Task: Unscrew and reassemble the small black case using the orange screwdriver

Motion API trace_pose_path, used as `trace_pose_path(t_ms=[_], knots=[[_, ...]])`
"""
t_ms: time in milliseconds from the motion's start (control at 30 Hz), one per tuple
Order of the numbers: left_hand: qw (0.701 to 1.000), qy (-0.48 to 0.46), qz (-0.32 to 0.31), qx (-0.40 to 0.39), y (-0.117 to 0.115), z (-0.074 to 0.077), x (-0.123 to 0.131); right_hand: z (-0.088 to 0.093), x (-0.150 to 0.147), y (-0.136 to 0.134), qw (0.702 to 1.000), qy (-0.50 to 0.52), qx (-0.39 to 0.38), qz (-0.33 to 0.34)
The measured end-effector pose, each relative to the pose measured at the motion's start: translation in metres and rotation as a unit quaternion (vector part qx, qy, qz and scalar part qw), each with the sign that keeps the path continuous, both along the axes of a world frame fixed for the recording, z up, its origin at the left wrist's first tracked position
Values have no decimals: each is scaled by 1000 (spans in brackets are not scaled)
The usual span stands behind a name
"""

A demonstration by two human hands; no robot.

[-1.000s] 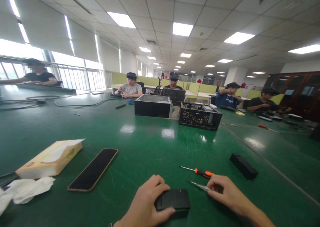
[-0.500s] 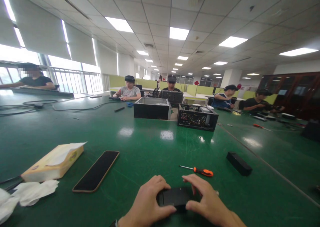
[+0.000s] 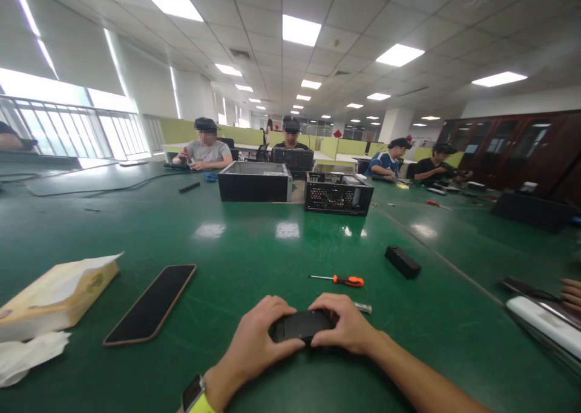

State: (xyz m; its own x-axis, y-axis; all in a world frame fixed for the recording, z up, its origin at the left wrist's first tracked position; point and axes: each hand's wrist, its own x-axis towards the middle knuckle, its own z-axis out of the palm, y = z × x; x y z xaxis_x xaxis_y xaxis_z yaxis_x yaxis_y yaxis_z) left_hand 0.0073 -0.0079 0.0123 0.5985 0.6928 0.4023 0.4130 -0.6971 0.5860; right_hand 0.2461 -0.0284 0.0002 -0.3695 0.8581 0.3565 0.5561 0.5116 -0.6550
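Note:
A small black box-shaped device (image 3: 302,324), its kind unclear, sits low in the middle of the view at the green table. My left hand (image 3: 259,333) grips its left end, thumb along the near side and fingers over the far side. On the other end my right hand (image 3: 345,323) is closed the same way. Just beyond the hands lies a screwdriver (image 3: 347,280) with an orange and black handle, its tip to the left. Partly behind my right hand shows a small pale metallic piece (image 3: 363,307).
A phone (image 3: 152,304) and a tissue pack (image 3: 63,292) lie left. A black block (image 3: 402,261) is to the right. Farther off stand an open computer case (image 3: 338,195) and a black metal case (image 3: 255,183). Several people sit around the table; another person's hand (image 3: 572,295) shows at the right edge.
My right hand has closed onto the device's right end; before, its fingers were raised and apart. My view has turned right and down, bringing the other person's hand at the right into sight.

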Motion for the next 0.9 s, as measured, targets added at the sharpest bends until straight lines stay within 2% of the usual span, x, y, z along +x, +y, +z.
trace_pose_path(t_ms=[233,400,600,900], knots=[[1000,0,-22,6,4,0,-5,-4,2,0,1000,0,3,4],[999,21,-5,37,7,1,-8,-2,2,-1,1000,-10,11,-1],[997,48,-15,55,10,2,-10,-2,-1,-5,999,-26,18,-12],[998,54,-39,-20,13,4,-18,-2,-3,-9,999,-29,26,-22]])
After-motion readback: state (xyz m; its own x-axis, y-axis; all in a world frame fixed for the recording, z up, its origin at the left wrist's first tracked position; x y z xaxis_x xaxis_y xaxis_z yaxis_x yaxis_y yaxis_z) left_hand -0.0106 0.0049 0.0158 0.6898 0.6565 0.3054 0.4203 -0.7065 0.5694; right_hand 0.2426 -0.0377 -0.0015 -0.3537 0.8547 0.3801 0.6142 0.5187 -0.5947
